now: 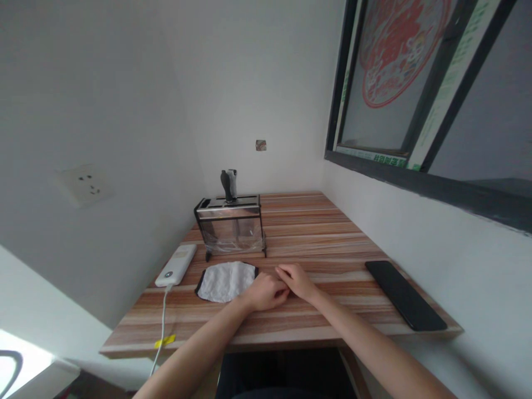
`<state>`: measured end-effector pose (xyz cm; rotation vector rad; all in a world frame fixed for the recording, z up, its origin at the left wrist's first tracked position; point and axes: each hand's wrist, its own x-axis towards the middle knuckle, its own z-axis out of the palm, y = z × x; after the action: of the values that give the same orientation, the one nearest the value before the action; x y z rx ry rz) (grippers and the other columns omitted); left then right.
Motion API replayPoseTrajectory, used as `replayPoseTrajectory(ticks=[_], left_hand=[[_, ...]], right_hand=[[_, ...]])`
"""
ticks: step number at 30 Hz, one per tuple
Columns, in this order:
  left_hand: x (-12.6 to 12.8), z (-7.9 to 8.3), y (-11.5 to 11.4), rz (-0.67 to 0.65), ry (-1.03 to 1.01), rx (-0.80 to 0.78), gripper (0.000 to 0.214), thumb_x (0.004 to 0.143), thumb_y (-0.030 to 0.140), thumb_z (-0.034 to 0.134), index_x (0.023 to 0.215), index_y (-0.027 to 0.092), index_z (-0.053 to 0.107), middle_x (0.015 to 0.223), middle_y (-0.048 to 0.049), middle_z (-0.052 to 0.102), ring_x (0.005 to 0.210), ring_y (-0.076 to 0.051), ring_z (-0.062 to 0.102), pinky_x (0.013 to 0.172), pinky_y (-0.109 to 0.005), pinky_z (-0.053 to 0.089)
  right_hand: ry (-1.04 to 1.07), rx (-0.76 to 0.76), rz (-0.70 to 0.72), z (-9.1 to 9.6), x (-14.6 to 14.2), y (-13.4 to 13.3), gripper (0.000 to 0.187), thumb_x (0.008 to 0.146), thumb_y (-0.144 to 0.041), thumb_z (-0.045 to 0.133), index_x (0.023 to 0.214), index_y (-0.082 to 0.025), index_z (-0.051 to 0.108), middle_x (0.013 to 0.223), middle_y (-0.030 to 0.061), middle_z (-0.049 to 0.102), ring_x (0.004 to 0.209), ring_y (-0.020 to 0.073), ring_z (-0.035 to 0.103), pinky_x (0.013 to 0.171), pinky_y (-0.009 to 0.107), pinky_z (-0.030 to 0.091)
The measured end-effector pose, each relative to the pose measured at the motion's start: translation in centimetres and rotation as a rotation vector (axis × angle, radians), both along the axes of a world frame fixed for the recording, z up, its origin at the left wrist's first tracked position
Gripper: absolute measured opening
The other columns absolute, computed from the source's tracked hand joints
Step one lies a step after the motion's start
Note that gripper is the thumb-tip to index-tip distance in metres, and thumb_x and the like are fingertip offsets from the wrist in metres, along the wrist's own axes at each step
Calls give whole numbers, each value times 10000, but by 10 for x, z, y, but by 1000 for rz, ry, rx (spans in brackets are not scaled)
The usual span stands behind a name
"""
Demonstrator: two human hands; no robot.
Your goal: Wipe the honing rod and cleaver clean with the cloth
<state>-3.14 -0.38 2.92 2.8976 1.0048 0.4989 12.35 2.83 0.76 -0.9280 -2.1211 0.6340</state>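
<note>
My left hand (268, 292) rests on the wooden table, curled into a loose fist beside a white cloth pad with dark edging (228, 281). Against its knuckles lies my right hand (296, 281), fingers bent and touching the left. I see nothing held in either hand, though the palms are hidden. Beyond the pad stands a clear-sided knife block (230, 227) with a black metal frame. A black handle (226, 184) sticks up from its top, next to another that looks wrapped in plastic.
On the left lies a white power strip (178, 265), its cord (163, 316) running over the table's front edge past yellow tape (165, 341). A black phone (405, 295) lies at the right. Walls border the table (307, 221), and a dark-framed window (399, 149) is at right.
</note>
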Motion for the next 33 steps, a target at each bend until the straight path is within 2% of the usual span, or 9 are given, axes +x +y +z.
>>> replayPoseTrajectory(ticks=[33], left_hand=[[0,1,0,7,-2,-3,193,812,175,551,662,168,672,657,-35,702,577,-137,608,528,-213,363]], right_hand=[[-2,7,-12,1,0,-1,427,944,-377,394,557,-196,415,531,-24,483,535,126,430,544,262,252]])
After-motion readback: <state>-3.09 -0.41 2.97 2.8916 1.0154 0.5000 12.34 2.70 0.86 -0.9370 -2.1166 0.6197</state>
